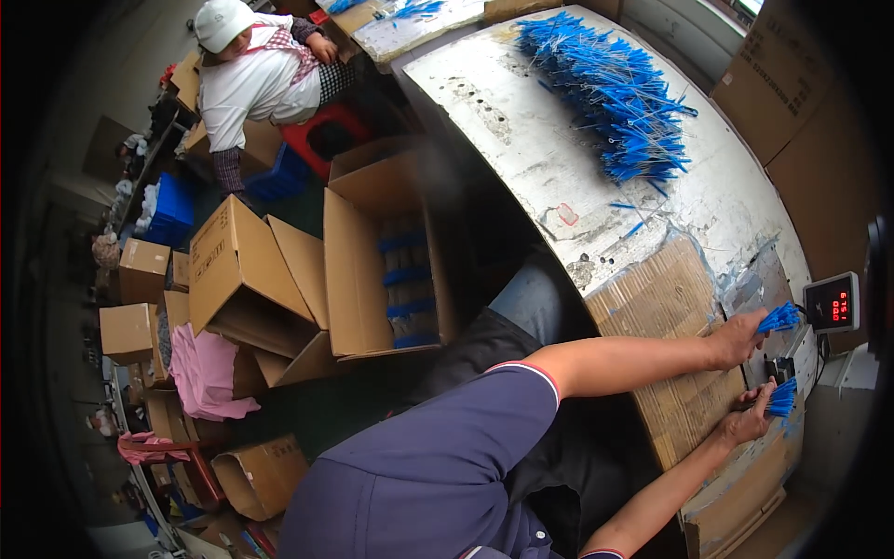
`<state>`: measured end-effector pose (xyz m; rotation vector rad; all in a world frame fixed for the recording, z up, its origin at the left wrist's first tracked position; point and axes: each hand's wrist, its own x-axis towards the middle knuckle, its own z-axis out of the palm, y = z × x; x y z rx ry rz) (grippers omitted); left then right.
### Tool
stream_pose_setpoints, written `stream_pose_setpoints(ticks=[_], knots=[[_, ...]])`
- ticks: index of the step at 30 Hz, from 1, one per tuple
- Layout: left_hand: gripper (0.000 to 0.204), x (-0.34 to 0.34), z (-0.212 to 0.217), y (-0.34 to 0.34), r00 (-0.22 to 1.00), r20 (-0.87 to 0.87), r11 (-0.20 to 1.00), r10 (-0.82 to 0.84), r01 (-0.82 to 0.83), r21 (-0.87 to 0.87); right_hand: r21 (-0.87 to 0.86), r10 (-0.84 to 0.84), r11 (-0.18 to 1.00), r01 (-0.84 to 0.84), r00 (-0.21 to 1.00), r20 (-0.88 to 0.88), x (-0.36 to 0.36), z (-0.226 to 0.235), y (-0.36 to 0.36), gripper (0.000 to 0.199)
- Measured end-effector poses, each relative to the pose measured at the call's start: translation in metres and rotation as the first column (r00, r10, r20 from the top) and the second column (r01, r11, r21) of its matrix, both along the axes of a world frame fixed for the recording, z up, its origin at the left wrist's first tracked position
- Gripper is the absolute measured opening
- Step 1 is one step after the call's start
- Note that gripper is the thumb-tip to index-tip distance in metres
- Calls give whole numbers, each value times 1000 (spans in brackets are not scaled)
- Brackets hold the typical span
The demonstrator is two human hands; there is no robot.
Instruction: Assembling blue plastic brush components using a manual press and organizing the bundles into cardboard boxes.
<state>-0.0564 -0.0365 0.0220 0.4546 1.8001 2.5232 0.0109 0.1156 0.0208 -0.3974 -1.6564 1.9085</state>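
Left hand and right hand each closed round a blue bunch, ends squared beside the scale, big pile waiting well apart.

Two blue-tipped bundles held upright beside the scale

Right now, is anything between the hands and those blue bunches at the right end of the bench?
Nothing visible. The left hand already grips one blue bunch, and the right hand grips the other bunch, both over the corrugated cardboard sheet beside the small scale display.
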Motion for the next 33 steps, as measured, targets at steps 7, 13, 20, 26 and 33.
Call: stream_pose_setpoints(ticks=[7,13,20,26,33], knots=[[14,-12,-18,14,972,-85,970,221,-228,-84,157,-140,972,176,966,-219,7,4,-9,25],[18,-2,-10,14,975,-195,994,108,-111,-4,178,167,965,-195,973,162,10,-6,-3,22],[21,-8,-13,8,993,-121,999,-3,9,53,32,292,952,-303,938,185,6,-11,-10,18],[23,-10,-12,13,995,-48,983,-90,96,155,-135,285,953,-271,953,98,8,-1,-17,16],[19,-15,-16,17,996,-35,979,-87,92,183,-8,281,959,-282,955,98,6,-7,-5,17]])
